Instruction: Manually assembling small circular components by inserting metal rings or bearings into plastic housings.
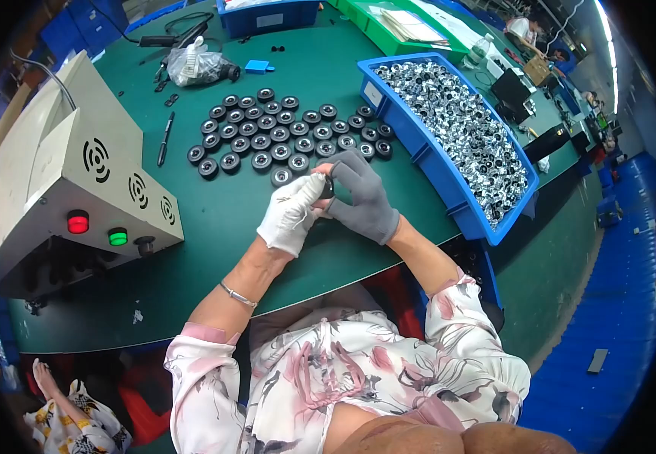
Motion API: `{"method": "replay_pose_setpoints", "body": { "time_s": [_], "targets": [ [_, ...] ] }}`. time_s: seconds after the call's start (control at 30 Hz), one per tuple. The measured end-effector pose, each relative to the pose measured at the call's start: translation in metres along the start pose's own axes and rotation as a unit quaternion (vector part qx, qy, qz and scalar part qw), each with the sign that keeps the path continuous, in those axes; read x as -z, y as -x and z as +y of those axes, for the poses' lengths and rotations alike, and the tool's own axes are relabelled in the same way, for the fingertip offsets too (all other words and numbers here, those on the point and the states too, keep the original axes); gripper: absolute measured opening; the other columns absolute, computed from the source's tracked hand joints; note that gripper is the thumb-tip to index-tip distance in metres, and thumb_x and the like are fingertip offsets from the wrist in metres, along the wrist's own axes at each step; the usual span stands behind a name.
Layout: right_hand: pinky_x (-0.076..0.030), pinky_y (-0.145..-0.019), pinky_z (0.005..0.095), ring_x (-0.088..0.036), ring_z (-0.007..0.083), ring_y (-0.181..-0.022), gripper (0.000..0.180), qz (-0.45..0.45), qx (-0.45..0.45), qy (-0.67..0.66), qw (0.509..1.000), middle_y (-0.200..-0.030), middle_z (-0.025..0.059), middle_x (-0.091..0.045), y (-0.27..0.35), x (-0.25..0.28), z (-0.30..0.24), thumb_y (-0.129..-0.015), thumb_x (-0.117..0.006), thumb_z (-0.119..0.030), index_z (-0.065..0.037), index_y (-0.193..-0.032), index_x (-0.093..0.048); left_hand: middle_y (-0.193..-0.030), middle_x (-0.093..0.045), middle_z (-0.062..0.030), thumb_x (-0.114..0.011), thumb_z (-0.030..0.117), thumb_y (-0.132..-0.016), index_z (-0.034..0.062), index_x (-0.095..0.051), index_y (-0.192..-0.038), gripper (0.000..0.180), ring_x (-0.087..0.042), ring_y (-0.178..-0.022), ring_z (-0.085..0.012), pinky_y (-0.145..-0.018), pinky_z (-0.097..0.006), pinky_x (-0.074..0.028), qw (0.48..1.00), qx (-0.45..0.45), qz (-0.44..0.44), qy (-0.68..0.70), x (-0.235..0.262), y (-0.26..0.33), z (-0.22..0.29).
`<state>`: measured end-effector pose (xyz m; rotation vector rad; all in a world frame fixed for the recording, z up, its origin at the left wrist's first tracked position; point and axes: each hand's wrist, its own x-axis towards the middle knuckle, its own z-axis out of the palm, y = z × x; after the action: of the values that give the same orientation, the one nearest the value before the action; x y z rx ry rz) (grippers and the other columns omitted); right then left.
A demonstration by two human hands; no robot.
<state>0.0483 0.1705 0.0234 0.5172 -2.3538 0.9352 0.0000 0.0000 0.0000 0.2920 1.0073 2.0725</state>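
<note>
A: What is held by the left hand and the right hand?

B: A small dark piece is pinched in the grip, between the fingertips of both hands. It is mostly covered, so its full shape cannot be told.

A: How is it placed?

B: It is set between the hands, with neither clearly nearer. Its visible long side is turned roughly away from the body, flanked by a white cloth glove on the left and a smooth grey glove on the right.

A: What is found beyond the grip?

B: Many black wheels are spread ahead and mostly leftward, thick and round, with shinier hubs. To the right, a blue plastic bin is filled with glossy, ring-like metal parts.

A: And to the left?

B: A slim dark pen is laid lengthwise on the smooth green desk; farther left, a beige metal box is fitted with red and green lamps. Well ahead, a crumpled clear plastic bag is seen.
</note>
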Motion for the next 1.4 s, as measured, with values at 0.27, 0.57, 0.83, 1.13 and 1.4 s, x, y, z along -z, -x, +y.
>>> {"method": "replay_pose_setpoints", "body": {
  "time_s": [0.27, 0.57, 0.83, 1.13, 1.4],
  "targets": [
    [-0.048, -0.078, 0.0405, -0.059, 0.0318, -0.088, 0.043, 0.019, 0.043, 0.081, 0.996, -0.096, 0.0139, -0.062, -0.002, 0.006, -0.007, -0.066, -0.084, -0.016, -0.001, -0.101, -0.063, -0.104, -0.064, 0.0013, -0.068, 0.037, -0.099, 0.0079, -0.069, -0.119, 0.035, -0.062, -0.091, -0.0109, -0.083, -0.031, -0.051, 0.996, 0.046, 0.046, 0.058, -0.011, 0.002, 0.001],
    [-0.045, -0.084, 0.0411, -0.058, 0.0316, -0.09, 0.045, 0.02, 0.012, 0.061, 0.998, -0.096, 0.0109, -0.062, -0.001, 0.003, -0.004, -0.066, -0.083, -0.024, -0.005, -0.102, -0.064, -0.104, -0.065, 0.0007, -0.065, 0.038, -0.1, 0.0091, -0.065, -0.122, 0.036, -0.063, -0.092, -0.0106, -0.082, -0.03, -0.05, 0.989, 0.051, 0.039, 0.137, -0.026, 0.005, 0.006],
    [-0.047, -0.08, 0.041, -0.058, 0.03, -0.09, 0.041, 0.045, 0.016, 0.017, 0.999, -0.094, 0.0114, -0.061, -0.003, -0.004, -0.01, -0.066, -0.083, -0.016, -0.002, -0.1, -0.065, -0.106, -0.065, -0.0009, -0.059, 0.044, -0.102, 0.0089, -0.064, -0.121, 0.04, -0.062, -0.096, -0.0117, -0.09, -0.031, -0.05, 0.994, 0.02, 0.021, 0.108, 0.0, -0.001, -0.007],
    [-0.048, -0.079, 0.0403, -0.058, 0.0304, -0.092, 0.041, 0.033, 0.017, 0.048, 0.998, -0.095, 0.0113, -0.061, -0.001, 0.006, -0.008, -0.066, -0.082, -0.015, -0.002, -0.1, -0.065, -0.107, -0.065, -0.0041, -0.057, 0.04, -0.104, 0.0052, -0.064, -0.119, 0.039, -0.062, -0.098, -0.0148, -0.093, -0.031, -0.049, 0.986, 0.041, 0.005, 0.161, -0.015, 0.001, -0.006],
    [-0.049, -0.077, 0.042, -0.058, 0.0327, -0.094, 0.04, 0.053, 0.004, 0.019, 0.998, -0.098, 0.0135, -0.062, 0.0, -0.004, -0.009, -0.065, -0.081, -0.013, -0.002, -0.099, -0.063, -0.105, -0.065, -0.0039, -0.061, 0.036, -0.103, 0.0058, -0.064, -0.12, 0.035, -0.062, -0.099, -0.0146, -0.093, -0.031, -0.049, 0.99, 0.013, 0.043, 0.132, -0.011, 0.0, -0.008]
  ]
}}
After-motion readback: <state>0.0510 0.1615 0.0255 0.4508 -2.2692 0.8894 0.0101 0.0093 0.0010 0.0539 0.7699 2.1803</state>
